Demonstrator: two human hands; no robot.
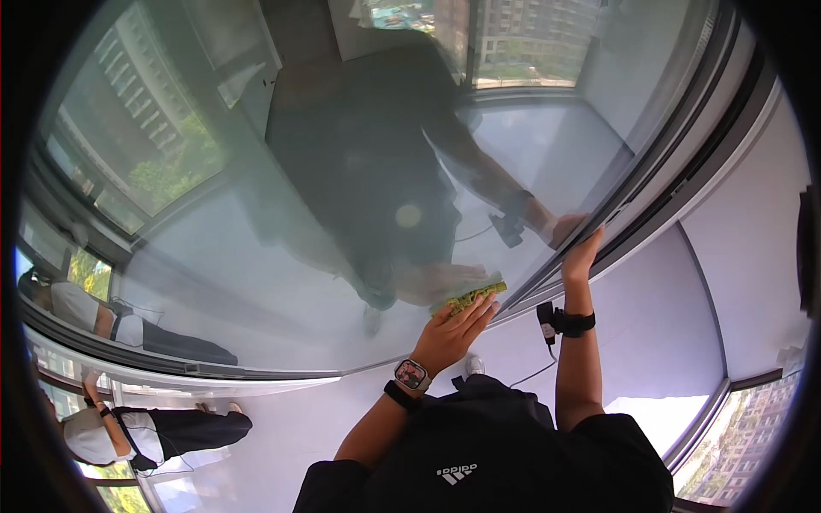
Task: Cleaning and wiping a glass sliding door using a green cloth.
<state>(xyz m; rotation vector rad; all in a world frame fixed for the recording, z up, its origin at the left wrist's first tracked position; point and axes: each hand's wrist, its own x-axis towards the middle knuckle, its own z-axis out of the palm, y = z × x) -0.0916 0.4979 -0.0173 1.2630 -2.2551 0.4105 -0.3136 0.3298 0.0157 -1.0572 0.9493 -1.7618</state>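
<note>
A large glass pane [359, 192] in a dark frame stands before me and mirrors my body and the room. My left hand [452, 330], a watch on its wrist, presses a yellow-green cloth [476, 296] flat against the glass near the pane's lower right part. To the right, my right hand [582, 256] rests on the dark frame edge [616, 215] of the pane, its fingers pointing up and holding no loose thing. A black strap with a small black device [546, 320] and a cable is on the right wrist.
At the lower left another person [115, 436] in a white top and dark trousers stands by windows, arms raised. Sliding tracks [686, 186] curve along the right side. A cable [532, 375] hangs above the pale floor [276, 436]. A window [737, 449] is at the lower right.
</note>
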